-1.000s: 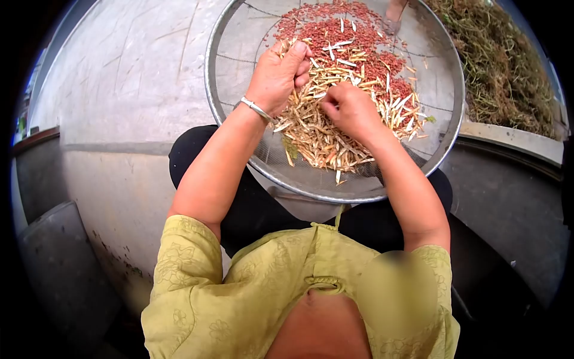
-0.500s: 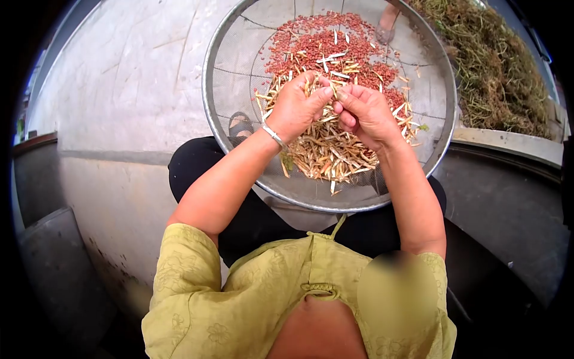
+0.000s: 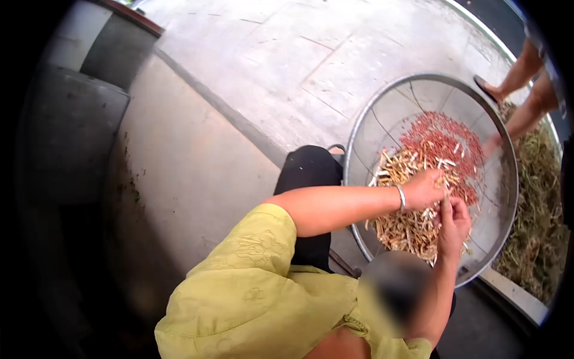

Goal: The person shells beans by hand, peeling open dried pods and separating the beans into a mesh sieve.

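Note:
A large round wire sieve [image 3: 515, 185] with a metal rim rests by my knees. Red beans [image 3: 439, 133] cover its far part, and dry, split bean pods [image 3: 403, 230] are heaped in the nearer part. Over the pods, my left hand [image 3: 426, 189], with a silver bangle at the wrist, is closed on dry bean pods. My right hand [image 3: 454, 226] meets it just below, thumb and fingers pinched at the same spot. A pale pod shows faintly between the fingertips; the fingers hide most of it.
Another person's bare legs [image 3: 526, 72] stand at the sieve's far right side. Dried plants [image 3: 529, 224] lie heaped along the right, behind a pale kerb [image 3: 515, 297]. Concrete floor [image 3: 239, 78] spreads to the left, with a grey block [image 3: 84, 113] beyond.
My view has swung left, so the sieve and both hands now appear further right and lower. The hands remain together over the pods. More of the other person's legs shows.

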Available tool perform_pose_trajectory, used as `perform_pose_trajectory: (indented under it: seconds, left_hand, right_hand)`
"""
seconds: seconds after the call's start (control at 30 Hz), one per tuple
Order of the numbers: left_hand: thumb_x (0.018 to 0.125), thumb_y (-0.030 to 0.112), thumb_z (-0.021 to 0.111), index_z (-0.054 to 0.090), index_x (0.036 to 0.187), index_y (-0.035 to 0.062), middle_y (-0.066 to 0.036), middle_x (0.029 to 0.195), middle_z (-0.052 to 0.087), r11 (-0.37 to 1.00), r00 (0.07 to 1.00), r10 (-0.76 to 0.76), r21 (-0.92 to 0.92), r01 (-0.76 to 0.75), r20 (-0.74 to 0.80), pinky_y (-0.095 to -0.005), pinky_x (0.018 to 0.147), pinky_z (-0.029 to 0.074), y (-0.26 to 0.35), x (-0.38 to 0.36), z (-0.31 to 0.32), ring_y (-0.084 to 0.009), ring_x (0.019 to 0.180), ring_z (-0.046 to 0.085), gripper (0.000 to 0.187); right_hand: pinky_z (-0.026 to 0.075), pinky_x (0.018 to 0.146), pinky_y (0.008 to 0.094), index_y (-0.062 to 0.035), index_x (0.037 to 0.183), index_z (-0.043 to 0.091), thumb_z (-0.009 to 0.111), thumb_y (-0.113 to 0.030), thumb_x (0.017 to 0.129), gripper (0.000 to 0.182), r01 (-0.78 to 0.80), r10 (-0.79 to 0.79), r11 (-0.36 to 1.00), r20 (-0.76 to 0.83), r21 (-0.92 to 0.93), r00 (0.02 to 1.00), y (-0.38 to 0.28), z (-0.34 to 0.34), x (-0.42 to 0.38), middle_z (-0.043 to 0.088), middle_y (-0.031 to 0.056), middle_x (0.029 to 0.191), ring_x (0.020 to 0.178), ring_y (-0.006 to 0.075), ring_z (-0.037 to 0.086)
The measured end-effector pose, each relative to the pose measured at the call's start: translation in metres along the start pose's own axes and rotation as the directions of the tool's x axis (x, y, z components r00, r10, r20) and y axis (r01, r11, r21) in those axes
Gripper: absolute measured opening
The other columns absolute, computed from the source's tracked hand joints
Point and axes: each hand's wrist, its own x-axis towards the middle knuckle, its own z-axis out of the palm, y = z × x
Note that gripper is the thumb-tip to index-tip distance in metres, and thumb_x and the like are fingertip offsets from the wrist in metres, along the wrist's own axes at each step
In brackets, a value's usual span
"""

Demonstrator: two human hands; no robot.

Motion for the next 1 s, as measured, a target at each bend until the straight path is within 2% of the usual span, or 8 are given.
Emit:
perform_pose_trajectory:
  seconds: [0.07, 0.13, 0.23, 0.43, 0.77, 0.83, 0.9, 1.0]
  left_hand:
    - [0.082, 0.013, 0.055, 0.05, 0.092, 0.001, 0.001, 0.067, 0.05, 0.991, 0.991, 0.125, -0.034, -0.127, -0.043, -0.0217, 0.047, 0.04, -0.024, 0.013, 0.003, -0.005, 0.058, 0.048, 0.016]
    - [0.083, 0.012, 0.056, 0.047, 0.093, 0.0039, 0.002, 0.066, 0.05, 0.969, 0.995, -0.086, -0.23, 0.095, 0.045, -0.0192, 0.046, 0.039, -0.007, 0.006, -0.001, -0.0047, 0.056, 0.048, 0.015]
    - [0.086, 0.009, 0.054, 0.047, 0.089, 0.0057, 0.002, 0.059, 0.048, 0.911, 0.986, -0.095, -0.387, 0.14, 0.134, -0.0179, 0.039, 0.029, 0.014, -0.007, -0.007, -0.0033, 0.045, 0.037, 0.009]
    - [0.087, 0.008, 0.053, 0.046, 0.088, 0.0067, 0.003, 0.062, 0.045, 0.939, 0.988, -0.034, -0.334, 0.082, 0.149, -0.0178, 0.042, 0.028, -0.001, -0.009, -0.013, -0.0043, 0.048, 0.038, 0.007]
    - [0.089, 0.016, 0.054, 0.05, 0.095, 0.0071, 0.005, 0.06, 0.04, 0.948, 0.988, -0.036, -0.308, 0.082, 0.152, -0.0181, 0.043, 0.028, -0.002, -0.006, -0.002, -0.0049, 0.048, 0.036, 0.011]
    - [0.09, 0.02, 0.054, 0.05, 0.097, 0.0066, 0.005, 0.06, 0.04, 0.941, 0.982, -0.039, -0.323, 0.098, 0.184, -0.0182, 0.044, 0.029, -0.001, -0.005, -0.001, -0.0052, 0.049, 0.036, 0.016]
    - [0.089, 0.023, 0.056, 0.05, 0.097, 0.0066, 0.004, 0.061, 0.042, 0.939, 0.985, -0.043, -0.331, 0.097, 0.166, -0.0183, 0.045, 0.03, 0.001, -0.007, 0.001, -0.0056, 0.05, 0.038, 0.019]
    - [0.089, 0.025, 0.056, 0.05, 0.096, 0.0075, 0.003, 0.065, 0.045, 0.961, 0.991, -0.054, -0.263, 0.085, 0.121, -0.0176, 0.046, 0.031, -0.003, -0.007, 0.004, -0.0053, 0.051, 0.039, 0.019]
  right_hand:
    - [0.038, 0.043, 0.0174, -0.0013, 0.082, 0.056, 0.058, -0.012, 0.087, 0.012, -0.022, 0.022, 1.0, -0.03, -0.001, 0.999, 0.001, 0.001, 0.002, 0.057, 0.0021, 0.066, 0.05, 0.0057, 0.049]
    - [0.04, 0.045, 0.019, -0.0022, 0.079, 0.056, 0.059, -0.012, 0.086, 0.012, -0.122, 0.126, 0.982, -0.015, 0.141, 0.992, -0.004, 0.002, 0.001, 0.058, 0.0037, 0.067, 0.048, 0.0064, 0.049]
    - [0.039, 0.044, 0.0181, -0.0037, 0.079, 0.056, 0.058, -0.011, 0.086, 0.01, -0.219, 0.214, 0.885, 0.058, 0.41, 0.975, -0.003, 0.005, 0.0, 0.06, 0.0046, 0.068, 0.047, 0.0063, 0.048]
    - [0.038, 0.043, 0.0164, -0.0041, 0.08, 0.055, 0.057, -0.012, 0.087, 0.011, -0.209, 0.237, 0.865, -0.005, 0.456, 0.972, -0.006, 0.008, -0.001, 0.06, 0.0041, 0.069, 0.047, 0.0051, 0.048]
    - [0.045, 0.051, 0.0179, -0.0003, 0.084, 0.054, 0.058, -0.005, 0.085, 0.006, 0.082, -0.095, 0.993, -0.164, -0.088, 0.982, -0.011, -0.001, -0.006, 0.059, 0.0017, 0.072, 0.054, 0.0051, 0.054]
    - [0.046, 0.05, 0.0188, -0.0007, 0.086, 0.055, 0.059, -0.003, 0.083, 0.005, 0.35, -0.464, 0.805, -0.14, -0.479, 0.875, -0.006, -0.003, -0.003, 0.059, 0.0021, 0.073, 0.055, 0.0059, 0.055]
    - [0.047, 0.05, 0.0197, -0.0008, 0.086, 0.056, 0.059, -0.002, 0.083, 0.004, 0.33, -0.435, 0.827, -0.146, -0.456, 0.888, -0.006, 0.002, -0.004, 0.06, 0.0034, 0.075, 0.057, 0.007, 0.058]
    - [0.049, 0.053, 0.0212, 0.0007, 0.083, 0.057, 0.06, -0.001, 0.082, 0.004, 0.245, -0.251, 0.968, -0.177, -0.06, 0.951, -0.009, 0.014, -0.007, 0.061, 0.0039, 0.075, 0.062, 0.008, 0.061]
